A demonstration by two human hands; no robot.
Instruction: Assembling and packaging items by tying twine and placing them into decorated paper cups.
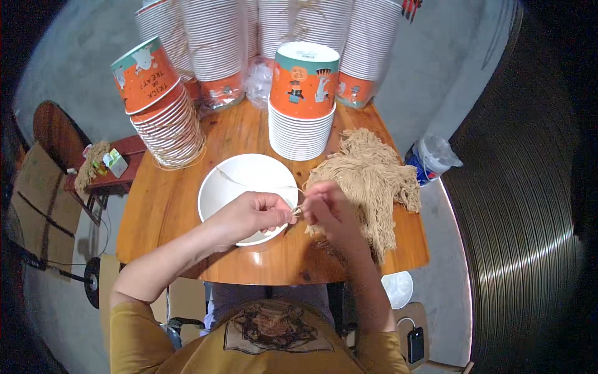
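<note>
A white round tub (215, 196) sits on the wooden table in front of me, its pale inside facing up. My left hand (252, 214) reaches over its near right rim, thumb and forefinger pinched on a thin tan cord (296, 212). Close beside it my right hand (330, 209) is closed, slightly blurred, with fingertips at the same cord. A length of the cord runs across the tub's opening. To the right lies a big heap of tan cords (367, 174), partly behind my right hand and forearm.
An upside-down stack of orange paper buckets (302, 100) stands behind the tub. Another stack (159, 106), hung with cords, leans at the left. Tall wrapped bucket stacks (215, 47) line the table's back. A red bench (124, 156) stands left, a pail (433, 156) right.
</note>
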